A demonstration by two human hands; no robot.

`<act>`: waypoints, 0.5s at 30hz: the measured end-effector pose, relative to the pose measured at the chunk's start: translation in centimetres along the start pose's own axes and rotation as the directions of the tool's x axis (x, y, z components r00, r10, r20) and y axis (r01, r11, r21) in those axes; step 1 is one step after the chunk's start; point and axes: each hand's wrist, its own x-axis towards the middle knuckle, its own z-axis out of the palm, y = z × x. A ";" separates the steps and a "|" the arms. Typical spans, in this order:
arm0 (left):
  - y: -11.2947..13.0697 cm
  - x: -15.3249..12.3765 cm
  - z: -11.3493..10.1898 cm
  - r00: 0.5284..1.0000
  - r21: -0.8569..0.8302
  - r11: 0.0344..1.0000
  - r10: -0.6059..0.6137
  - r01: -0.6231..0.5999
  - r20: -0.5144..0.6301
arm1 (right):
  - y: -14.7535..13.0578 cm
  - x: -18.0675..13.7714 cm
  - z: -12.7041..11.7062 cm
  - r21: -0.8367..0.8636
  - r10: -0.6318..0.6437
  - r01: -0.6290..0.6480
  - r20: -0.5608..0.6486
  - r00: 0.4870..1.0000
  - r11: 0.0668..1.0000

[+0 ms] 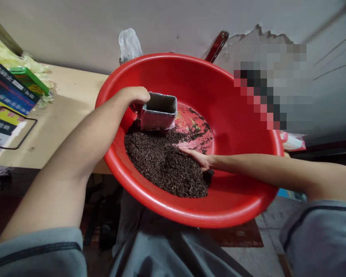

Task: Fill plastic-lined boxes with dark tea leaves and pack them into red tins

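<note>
A big red plastic basin (239,115) holds a heap of dark, dry, shredded bits that look like loose tea leaves (167,165). My left hand (138,94) grips the left edge of an open-topped, square-mouthed box (158,120), its fingers mostly hidden behind it. The box is pale outside with a greyish inside, and its lower end rests at the far side of the heap. At the heap's right side lies my right hand (198,157), fingers stretched towards the box. Its lower part is sunk among the leaves.
The basin's left side overlaps a pale wooden table (72,90). On that table are a printed carton (5,104), a green packet (30,80) and a black wire frame (34,130). A clear plastic bag (129,44) stands behind the basin, near the wall.
</note>
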 end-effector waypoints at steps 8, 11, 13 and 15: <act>0.0 -0.2 0.1 1.000 -0.012 1.000 -0.001 0.001 -0.019 | -1.4 0.0 4.4 0.092 -0.093 0.081 0.126 0.988 0.992; 0.1 -0.6 0.0 1.000 -0.031 1.000 0.002 -0.002 -0.002 | -3.0 -1.4 5.9 0.161 -0.243 0.224 0.107 0.964 0.961; 0.2 -0.9 -0.1 1.000 -0.043 0.999 -0.003 0.003 0.006 | -4.4 -2.2 6.5 0.189 -0.360 0.338 0.099 0.928 0.922; 0.3 -1.0 -0.2 1.000 -0.041 0.999 -0.010 0.010 0.002 | -6.0 -2.7 6.8 0.183 -0.505 0.484 0.085 0.859 0.856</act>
